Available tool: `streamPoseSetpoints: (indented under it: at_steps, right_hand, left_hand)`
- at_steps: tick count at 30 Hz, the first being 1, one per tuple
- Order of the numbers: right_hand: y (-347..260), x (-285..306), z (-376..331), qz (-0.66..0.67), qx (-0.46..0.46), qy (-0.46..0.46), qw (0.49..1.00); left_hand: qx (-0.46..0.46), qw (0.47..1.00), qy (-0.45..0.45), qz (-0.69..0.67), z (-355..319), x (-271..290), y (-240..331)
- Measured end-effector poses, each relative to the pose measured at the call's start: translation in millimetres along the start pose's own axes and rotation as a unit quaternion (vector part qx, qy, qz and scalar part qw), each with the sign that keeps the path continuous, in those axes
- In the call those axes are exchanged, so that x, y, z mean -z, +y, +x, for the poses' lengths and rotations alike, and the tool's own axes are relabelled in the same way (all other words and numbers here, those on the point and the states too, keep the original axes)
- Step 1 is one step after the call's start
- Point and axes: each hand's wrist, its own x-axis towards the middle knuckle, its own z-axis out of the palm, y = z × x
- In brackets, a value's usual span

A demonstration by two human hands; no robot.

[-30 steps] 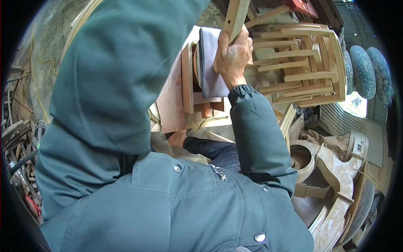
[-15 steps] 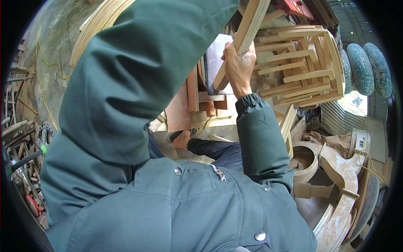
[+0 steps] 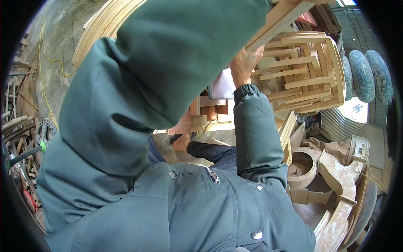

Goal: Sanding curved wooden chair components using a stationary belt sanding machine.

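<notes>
Right hand raised, fingers curled around a pale wooden slat, beside stacked wooden chair frames. Left hand hidden behind green sleeve; fingers' state impossible to tell.

The right hand is raised and grips a long pale wooden slat beside a stack of bare wooden chair frames. The left arm's dark green jacket sleeve fills the view, hiding the left hand.

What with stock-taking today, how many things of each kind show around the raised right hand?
Wooden slat in the grip of the right hand: 1
Stack of slatted wooden frames: 1
Blue-green round pads: 2
Total: 4
</notes>
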Motion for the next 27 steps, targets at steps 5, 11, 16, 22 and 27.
streamPoseSetpoints:
  at_steps: [5, 11, 16, 22, 27]
  right_hand:
    - [30.3, 0.3, -8.1, -0.064, 0.063, -0.059, 0.994]
    - [67.6, 68.5, -35.6, -0.119, -0.074, -0.096, 0.985]
    - [26.2, 71.5, -60.6, -0.082, -0.034, -0.102, 0.991]
    - [39.9, 89.4, -62.5, -0.142, 0.010, -0.084, 0.986]
    - [36.3, 98.6, -60.0, -0.217, 0.023, -0.059, 0.974]
  left_hand:
    - [-0.077, 0.995, -0.024, 0.051, 8.5, 28.1, -2.6]
    - [-0.188, 0.978, -0.074, 0.056, -211.6, -45.4, 183.8]
    - [-0.268, 0.961, -0.075, 0.003, -299.1, -69.8, 187.2]
    - [-0.299, 0.939, -0.165, 0.050, -351.9, -77.6, 173.7]
    - [-0.322, 0.925, -0.188, 0.078, -363.3, -85.3, 166.7]
